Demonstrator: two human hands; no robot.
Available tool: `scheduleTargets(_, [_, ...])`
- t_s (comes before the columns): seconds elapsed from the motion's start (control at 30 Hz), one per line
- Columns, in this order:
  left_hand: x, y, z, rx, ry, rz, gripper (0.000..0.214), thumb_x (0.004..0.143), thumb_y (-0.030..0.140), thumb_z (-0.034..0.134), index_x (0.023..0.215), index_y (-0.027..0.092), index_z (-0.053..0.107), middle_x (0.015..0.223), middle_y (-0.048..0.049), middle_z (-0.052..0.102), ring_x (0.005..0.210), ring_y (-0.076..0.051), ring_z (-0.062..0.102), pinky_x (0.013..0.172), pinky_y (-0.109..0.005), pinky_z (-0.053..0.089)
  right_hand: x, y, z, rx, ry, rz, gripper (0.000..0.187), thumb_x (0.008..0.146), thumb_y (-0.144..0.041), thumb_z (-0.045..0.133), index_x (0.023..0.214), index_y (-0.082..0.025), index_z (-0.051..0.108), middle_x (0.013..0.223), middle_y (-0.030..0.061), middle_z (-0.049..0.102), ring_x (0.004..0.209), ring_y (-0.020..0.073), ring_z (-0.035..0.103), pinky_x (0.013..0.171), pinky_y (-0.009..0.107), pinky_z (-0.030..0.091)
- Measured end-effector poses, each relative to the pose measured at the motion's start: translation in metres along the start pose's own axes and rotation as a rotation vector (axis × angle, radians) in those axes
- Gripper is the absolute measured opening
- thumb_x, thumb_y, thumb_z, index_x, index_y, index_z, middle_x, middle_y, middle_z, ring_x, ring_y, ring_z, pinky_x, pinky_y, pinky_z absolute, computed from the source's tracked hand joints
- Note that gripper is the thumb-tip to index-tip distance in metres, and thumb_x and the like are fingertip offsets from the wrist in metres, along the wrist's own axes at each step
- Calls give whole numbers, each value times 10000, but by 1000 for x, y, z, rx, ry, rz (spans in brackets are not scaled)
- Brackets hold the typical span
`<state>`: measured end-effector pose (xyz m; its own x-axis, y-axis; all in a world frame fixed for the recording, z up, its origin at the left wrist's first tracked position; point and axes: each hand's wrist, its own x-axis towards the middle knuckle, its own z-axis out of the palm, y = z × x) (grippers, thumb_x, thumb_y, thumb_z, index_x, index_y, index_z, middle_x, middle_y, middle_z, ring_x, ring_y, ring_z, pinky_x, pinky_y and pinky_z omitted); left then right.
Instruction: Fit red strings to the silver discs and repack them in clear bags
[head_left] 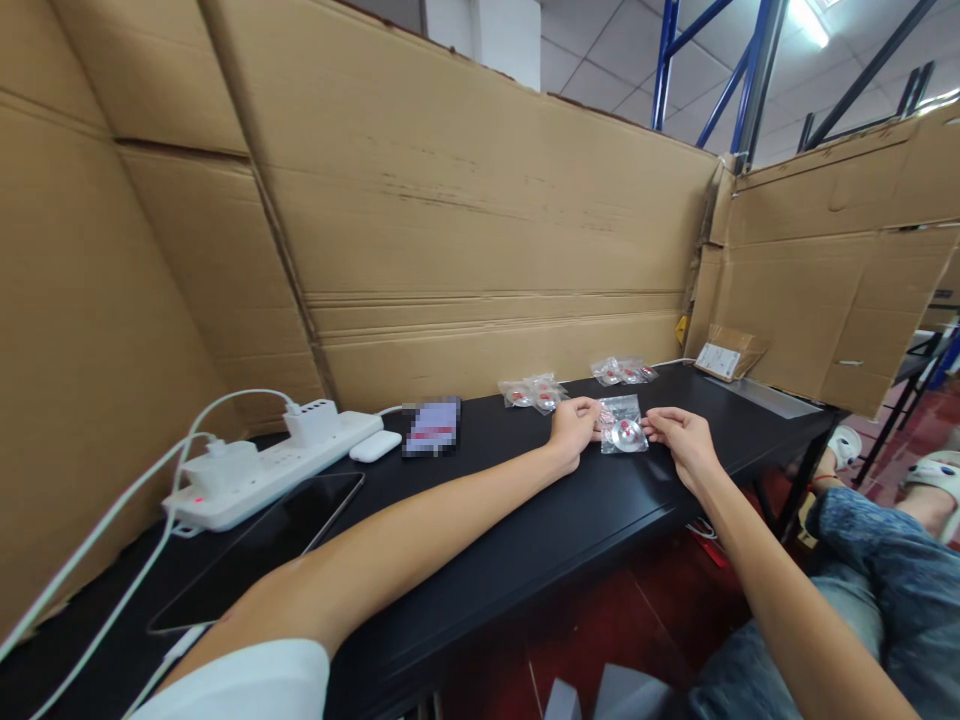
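Observation:
A small clear plastic bag [621, 412] is held just above the black table, with a round, shiny, clear or silvery piece bearing red spots inside it. My left hand [576, 433] pinches the bag's left edge, fingers closed. At the opposite edge, the thumb and fingertips of my right hand [681, 442] are closed on the bag too. Behind my left hand lies a cluster of similar bags [534, 392] with red-marked round pieces. Another group of such bags [622, 371] rests farther back, near the cardboard wall.
Cardboard panels [480, 200] wall in the black table [517, 510]. On the left are a white power strip [277, 465] with cables, a dark tablet [262, 550], a white case [375, 446] and a phone [432, 427]. A labelled brown package [727, 354] lies back right. Someone's jeans-clad legs [885, 560] show at right.

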<state>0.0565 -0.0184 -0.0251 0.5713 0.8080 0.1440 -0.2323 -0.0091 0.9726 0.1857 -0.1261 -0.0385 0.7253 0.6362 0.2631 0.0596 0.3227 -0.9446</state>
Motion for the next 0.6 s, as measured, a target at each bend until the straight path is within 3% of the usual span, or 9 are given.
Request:
scheduleTargets(0.1, [1, 2, -2, -56, 6, 1, 144, 851, 198, 635, 728, 133, 596, 700, -37, 673, 525, -88, 612, 475, -187, 521, -1, 1, 1, -116, -59, -30, 292, 579, -348, 813, 748, -132, 716, 703, 77, 702, 575, 146, 594, 511, 250, 453])
scheduleTargets(0.27, [1, 3, -3, -109, -68, -5, 133, 880, 213, 607, 776, 130, 594, 748, -53, 685, 583, -95, 639, 515, -192, 537, -3, 1, 2, -230, -177, -65, 340, 611, -430, 800, 722, -122, 708, 551, 32, 632, 489, 108, 496, 453, 224, 348])
scheduleTargets(0.4, [0, 3, -3, -124, -230, -31, 201, 807, 286, 716, 846, 116, 617, 772, -73, 696, 642, -130, 663, 631, -287, 583, -3, 1, -1, -103, -108, -78, 356, 567, -439, 821, 685, -128, 693, 598, 42, 645, 483, 100, 477, 444, 228, 352])
scheduleTargets(0.5, [0, 1, -5, -18, -408, -8, 288, 692, 285, 816, 811, 86, 644, 695, -71, 684, 623, -130, 654, 607, -248, 554, -2, 0, -1, -50, -84, -59, 359, 543, -424, 836, 693, -130, 695, 635, 48, 662, 492, 103, 494, 458, 239, 383])
scheduleTargets(0.6, [6, -6, -5, 45, -417, 13, 257, 665, 240, 831, 729, 80, 639, 605, -50, 654, 556, -112, 623, 544, -212, 520, -1, 1, -1, -39, -83, -45, 349, 553, -391, 835, 747, -131, 707, 691, 61, 685, 552, 126, 558, 504, 250, 433])
